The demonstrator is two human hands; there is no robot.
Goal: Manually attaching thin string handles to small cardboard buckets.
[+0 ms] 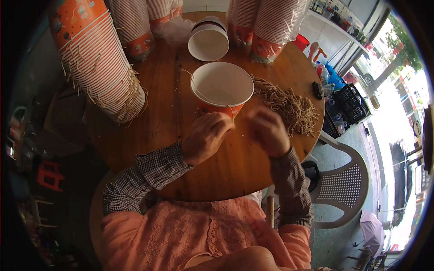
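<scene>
A person in checked sleeves works at a round wooden table [158,104], an open orange-and-white paper tub [221,72] standing upright near its middle, just ahead of both hands. Thin tan strands [186,72] cross the tub's rim, one poking out at its left side and another hanging down its front. The left hand [206,135] is at the tub's near side and hides part of its orange wall, fingers drawn close together beside the hanging strand; whether they pinch it cannot be told. The right hand [270,128], blurred, is raised beside the tub with fingers curled, its grip impossible to make out. Just beyond that hand, a heap of tan strands [294,110] spreads toward the table's right edge, near a small dark object [318,90]. A tall leaning stack of tubs [97,58], draped with more strands, blocks the left side. Plastic-wrapped stacks [275,22] crowd the far edge on both sides of a tipped tub [208,45], whose mouth faces the worker, with crumpled clear plastic [175,31] beside it. A pale perforated chair [341,187] stands close against the right side, black crates [348,106] and a blue bag [333,80] behind it, while a red stool [49,176] sits on the floor at left.
</scene>
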